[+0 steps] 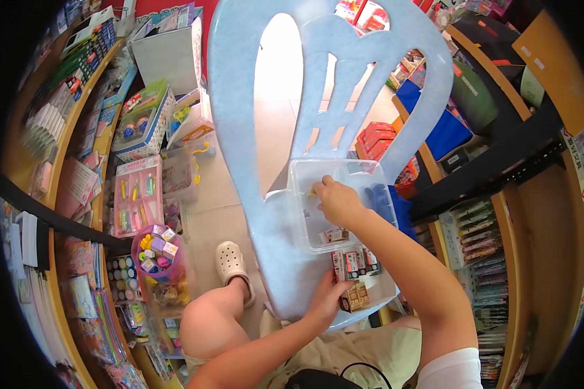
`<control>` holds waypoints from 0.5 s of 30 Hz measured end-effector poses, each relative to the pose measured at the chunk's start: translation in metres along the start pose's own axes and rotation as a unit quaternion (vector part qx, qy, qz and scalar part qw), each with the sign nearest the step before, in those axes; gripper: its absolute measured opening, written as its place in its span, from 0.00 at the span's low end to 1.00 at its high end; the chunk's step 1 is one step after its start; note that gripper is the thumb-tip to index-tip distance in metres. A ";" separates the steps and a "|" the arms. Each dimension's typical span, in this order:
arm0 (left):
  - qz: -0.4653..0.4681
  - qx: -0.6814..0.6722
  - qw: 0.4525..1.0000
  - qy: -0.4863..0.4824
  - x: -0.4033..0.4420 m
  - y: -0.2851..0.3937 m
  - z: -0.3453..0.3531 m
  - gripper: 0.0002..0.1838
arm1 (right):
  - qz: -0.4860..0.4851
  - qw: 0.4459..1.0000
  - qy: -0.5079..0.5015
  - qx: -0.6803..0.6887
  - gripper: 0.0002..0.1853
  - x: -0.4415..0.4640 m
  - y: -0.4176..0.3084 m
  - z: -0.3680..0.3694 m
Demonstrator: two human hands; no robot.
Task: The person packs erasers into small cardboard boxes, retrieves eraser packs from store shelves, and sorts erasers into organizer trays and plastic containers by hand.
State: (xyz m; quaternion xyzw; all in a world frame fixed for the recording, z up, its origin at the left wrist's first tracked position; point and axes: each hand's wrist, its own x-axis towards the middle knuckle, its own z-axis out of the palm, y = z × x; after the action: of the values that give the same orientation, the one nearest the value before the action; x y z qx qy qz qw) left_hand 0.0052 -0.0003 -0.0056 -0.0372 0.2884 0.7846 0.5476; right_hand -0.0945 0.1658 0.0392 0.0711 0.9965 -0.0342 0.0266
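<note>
My right hand (337, 204) reaches into a clear plastic container (296, 223) on a pale blue plastic chair (269, 259). Its fingers are pinched together near the container's left wall, and what they hold is too small to make out. A few small printed boxes (334, 235) lie at the container's near end. Closer to me stands an open white carton (381, 288) with several small black, white and red boxes (352, 262) and brown boxes (355, 296) in it. My left hand (326, 301) is closed around the carton's left side, beside the brown boxes.
Shelves of stationery (91, 188) line the left, and more shelves (512, 259) the right. A pink tub of small toys (156, 259) and a pink boxed set (138, 194) stand left of the chair. Something blue (402, 211) is by the container's right side. My clog (230, 261) rests on the floor.
</note>
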 end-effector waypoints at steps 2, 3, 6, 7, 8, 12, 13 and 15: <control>0.003 -0.006 1.000 -0.003 0.001 -0.002 -0.001 0.22 | -0.001 0.999 -0.036 -0.026 0.12 0.009 0.000 0.003; -0.004 -0.014 1.000 0.000 0.001 -0.003 -0.002 0.22 | 0.002 0.998 -0.053 -0.041 0.11 0.010 0.001 0.004; -0.008 -0.021 1.000 -0.014 0.005 -0.004 -0.003 0.23 | 0.042 0.993 -0.085 -0.069 0.08 0.005 0.004 0.002; -0.011 -0.019 1.000 -0.012 0.005 -0.004 -0.003 0.23 | 0.052 0.996 -0.057 -0.045 0.08 0.002 0.005 -0.001; -0.012 -0.017 1.000 -0.010 0.003 -0.003 -0.002 0.23 | 0.060 0.998 -0.030 -0.020 0.08 -0.003 0.007 -0.004; -0.009 -0.013 1.000 -0.016 0.002 -0.003 -0.004 0.24 | 0.128 0.976 0.038 0.174 0.11 -0.040 0.001 -0.052; -0.009 -0.019 1.000 -0.012 0.001 -0.002 -0.002 0.24 | 0.143 0.962 0.036 0.229 0.12 -0.055 -0.003 -0.067; -0.010 -0.030 0.999 -0.009 0.000 0.001 0.003 0.24 | 0.148 0.936 0.036 0.317 0.12 -0.092 -0.003 -0.082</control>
State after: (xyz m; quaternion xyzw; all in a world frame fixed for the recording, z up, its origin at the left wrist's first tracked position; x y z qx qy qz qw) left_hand 0.0054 0.0008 -0.0030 -0.0497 0.2597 0.7875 0.5567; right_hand -0.0077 0.1553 0.1265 0.2233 0.9124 -0.3418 -0.0287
